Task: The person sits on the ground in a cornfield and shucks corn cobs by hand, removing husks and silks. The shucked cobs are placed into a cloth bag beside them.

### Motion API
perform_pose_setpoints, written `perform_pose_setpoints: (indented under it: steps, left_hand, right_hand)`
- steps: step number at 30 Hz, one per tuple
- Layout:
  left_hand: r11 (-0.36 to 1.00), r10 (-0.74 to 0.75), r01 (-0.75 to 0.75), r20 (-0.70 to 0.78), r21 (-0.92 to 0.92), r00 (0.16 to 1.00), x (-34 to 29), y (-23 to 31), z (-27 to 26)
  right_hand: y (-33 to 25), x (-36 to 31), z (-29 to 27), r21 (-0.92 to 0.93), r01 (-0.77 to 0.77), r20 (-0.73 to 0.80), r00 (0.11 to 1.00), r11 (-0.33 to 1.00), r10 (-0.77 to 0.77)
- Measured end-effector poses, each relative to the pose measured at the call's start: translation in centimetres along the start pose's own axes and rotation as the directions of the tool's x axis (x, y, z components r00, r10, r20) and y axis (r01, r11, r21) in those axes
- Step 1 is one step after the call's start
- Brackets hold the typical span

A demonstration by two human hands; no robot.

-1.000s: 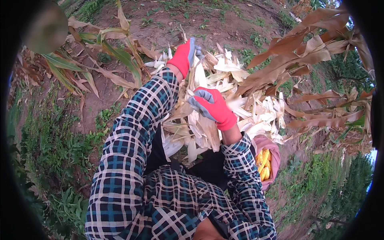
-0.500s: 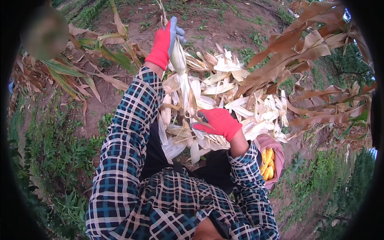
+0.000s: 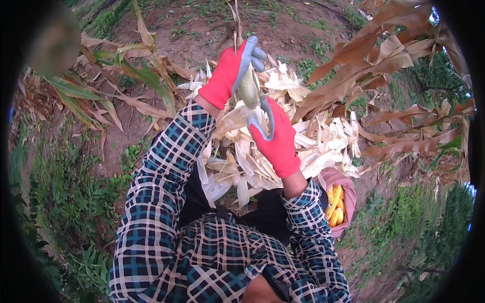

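An ear of corn (image 3: 248,92), wrapped in pale green husk, hangs in front of me with its lower end toward my body. My left hand (image 3: 237,65), in a red and grey glove, is closed around its upper part. Dry husk tips (image 3: 237,22) stick out above that fist. Just below and right of the ear is my right hand (image 3: 277,134), gloved the same way. Its thumb and fingers are spread apart, with the fingertips close against the ear's side; whether they touch is unclear. Beneath both hands lies a heap of pale stripped husks (image 3: 323,151).
At my right side stands a pink sack (image 3: 348,199) with bare yellow corn cobs (image 3: 335,204) in it. Dry brown corn leaves (image 3: 374,65) reach in from the right. Partly green corn stalks (image 3: 151,76) stand at the left. Weeds and reddish soil (image 3: 172,25) surround the heap.
My left hand has come nearer and to the right with the corn ear. My right hand has risen from the husk heap to the ear's lower end and its fingers have spread.
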State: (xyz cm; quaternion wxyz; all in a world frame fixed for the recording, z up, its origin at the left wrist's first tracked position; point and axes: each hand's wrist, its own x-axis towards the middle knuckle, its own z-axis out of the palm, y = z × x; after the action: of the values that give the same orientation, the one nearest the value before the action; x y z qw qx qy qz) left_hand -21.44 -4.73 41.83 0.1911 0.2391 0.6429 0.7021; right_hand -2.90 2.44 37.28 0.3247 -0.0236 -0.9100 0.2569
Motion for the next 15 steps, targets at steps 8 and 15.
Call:
perform_pose_setpoints:
  steps: [8,15]
  left_hand:
    - [0.729,-0.066,0.257,0.309,-0.635,0.949,-1.6,-0.1,0.5]
    - [0.972,-0.186,0.227,0.392,-0.060,0.901,-2.7,0.1,-1.5]
  right_hand:
    - [3.1,-0.1,0.4,0.353,-0.547,0.251,0.837,0.759,0.486]
    - [2.1,0.7,-3.0,0.121,-0.563,0.216,0.818,0.817,0.532]
